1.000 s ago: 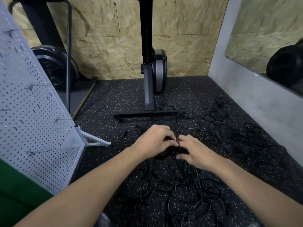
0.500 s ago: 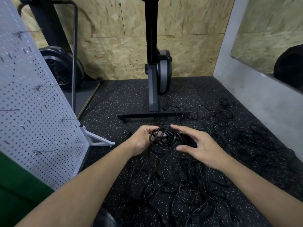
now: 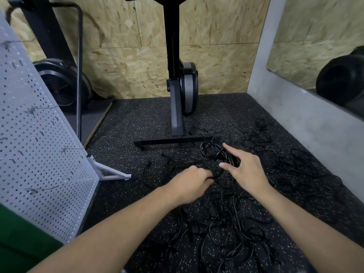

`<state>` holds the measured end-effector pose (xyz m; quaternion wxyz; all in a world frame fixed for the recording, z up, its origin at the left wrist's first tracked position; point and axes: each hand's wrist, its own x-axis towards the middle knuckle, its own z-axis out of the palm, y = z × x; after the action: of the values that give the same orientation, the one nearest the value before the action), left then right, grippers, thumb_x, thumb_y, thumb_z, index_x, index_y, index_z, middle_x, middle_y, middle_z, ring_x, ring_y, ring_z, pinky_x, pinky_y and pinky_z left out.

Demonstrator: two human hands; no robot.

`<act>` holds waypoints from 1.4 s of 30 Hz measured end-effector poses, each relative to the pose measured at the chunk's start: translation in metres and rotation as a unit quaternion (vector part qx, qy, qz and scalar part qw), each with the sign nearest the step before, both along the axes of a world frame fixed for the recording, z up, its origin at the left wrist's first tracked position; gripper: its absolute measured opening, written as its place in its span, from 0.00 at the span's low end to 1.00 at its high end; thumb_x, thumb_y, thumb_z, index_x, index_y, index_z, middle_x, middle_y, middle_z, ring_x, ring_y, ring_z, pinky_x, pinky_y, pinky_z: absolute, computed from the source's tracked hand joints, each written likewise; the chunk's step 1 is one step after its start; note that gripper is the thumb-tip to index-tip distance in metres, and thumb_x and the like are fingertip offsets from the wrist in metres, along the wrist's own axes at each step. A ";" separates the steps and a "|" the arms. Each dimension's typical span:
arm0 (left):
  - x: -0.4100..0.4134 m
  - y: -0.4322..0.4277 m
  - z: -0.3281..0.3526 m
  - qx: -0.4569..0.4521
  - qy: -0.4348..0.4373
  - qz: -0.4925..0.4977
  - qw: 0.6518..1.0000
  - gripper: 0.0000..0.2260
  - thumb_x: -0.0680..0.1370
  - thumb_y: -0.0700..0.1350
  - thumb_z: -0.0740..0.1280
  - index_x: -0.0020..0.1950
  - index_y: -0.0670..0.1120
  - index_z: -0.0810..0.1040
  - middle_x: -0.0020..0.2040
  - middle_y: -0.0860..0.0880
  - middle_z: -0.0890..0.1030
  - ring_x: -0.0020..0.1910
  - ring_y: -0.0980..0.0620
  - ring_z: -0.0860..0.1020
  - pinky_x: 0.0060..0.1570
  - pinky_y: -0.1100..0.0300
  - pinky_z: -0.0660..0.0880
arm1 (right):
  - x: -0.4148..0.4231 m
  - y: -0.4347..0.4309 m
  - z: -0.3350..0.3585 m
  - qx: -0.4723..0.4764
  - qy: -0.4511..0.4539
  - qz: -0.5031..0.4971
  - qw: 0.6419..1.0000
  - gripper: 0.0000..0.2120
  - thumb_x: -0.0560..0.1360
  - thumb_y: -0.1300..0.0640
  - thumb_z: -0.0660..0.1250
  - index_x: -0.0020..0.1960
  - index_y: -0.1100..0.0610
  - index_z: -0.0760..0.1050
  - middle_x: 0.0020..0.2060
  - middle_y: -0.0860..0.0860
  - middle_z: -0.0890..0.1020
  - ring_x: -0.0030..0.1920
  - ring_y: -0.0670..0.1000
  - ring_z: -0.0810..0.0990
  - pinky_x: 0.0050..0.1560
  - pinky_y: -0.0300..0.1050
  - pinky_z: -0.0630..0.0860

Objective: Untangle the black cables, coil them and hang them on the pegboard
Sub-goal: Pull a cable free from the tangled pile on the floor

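**Cable Coiling: Hand Positions**

I am gripping a loose black cable strand [image 3: 215,175] with my left hand [image 3: 189,184], fingers curled round it, over the middle of the black speckled rubber floor [image 3: 137,125]. My right hand [image 3: 247,172] is holding its index finger and thumb straight and spread, carrying a coiled bundle of black cable [image 3: 211,151] in the fork between them. The tangled black cables [image 3: 226,233] are lying across the floor's near and right parts. The white perforated metal pegboard [image 3: 39,154] is standing along the floor's left edge, well apart from the coil. The black exercise-machine stand [image 3: 177,138] is sitting just beyond the coil.
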<state>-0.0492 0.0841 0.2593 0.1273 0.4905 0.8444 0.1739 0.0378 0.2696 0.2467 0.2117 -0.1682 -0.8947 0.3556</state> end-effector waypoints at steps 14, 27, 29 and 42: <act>-0.036 -0.019 0.007 0.190 0.126 0.012 0.974 0.09 0.81 0.55 0.69 0.50 0.52 0.85 0.47 0.57 0.79 0.46 0.57 0.78 0.44 0.52 0.77 | 0.008 -0.024 0.001 0.033 -0.195 0.276 0.941 0.16 0.79 0.45 0.70 0.66 0.41 0.77 0.52 0.47 0.76 0.56 0.46 0.74 0.57 0.46 0.73; -0.059 -0.041 -0.010 0.217 -0.311 0.110 0.919 0.09 0.80 0.45 0.73 0.41 0.46 0.84 0.35 0.47 0.83 0.33 0.46 0.80 0.34 0.54 0.75 | 0.009 -0.026 0.022 -0.186 -0.071 0.249 0.948 0.22 0.80 0.57 0.71 0.71 0.41 0.73 0.61 0.39 0.84 0.66 0.38 0.77 0.67 0.34 0.70; -0.056 -0.040 -0.014 0.210 -0.344 0.097 0.910 0.09 0.83 0.36 0.67 0.44 0.43 0.81 0.33 0.48 0.81 0.28 0.52 0.79 0.29 0.58 0.76 | 0.009 -0.024 0.023 -0.212 -0.033 0.232 0.949 0.22 0.80 0.55 0.70 0.72 0.42 0.75 0.63 0.40 0.83 0.67 0.40 0.78 0.68 0.37 0.72; -0.031 -0.025 -0.024 0.002 -0.210 0.086 0.974 0.13 0.87 0.49 0.61 0.66 0.47 0.81 0.41 0.50 0.81 0.31 0.55 0.75 0.33 0.62 0.72 | 0.003 -0.019 0.017 -0.357 -0.011 0.174 0.918 0.23 0.78 0.63 0.72 0.70 0.49 0.77 0.65 0.41 0.82 0.69 0.39 0.76 0.74 0.46 0.70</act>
<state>-0.0805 0.0596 0.2348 0.2855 0.3689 0.8372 0.2854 0.0408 0.2501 0.2632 0.0629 -0.0785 -0.7253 0.6810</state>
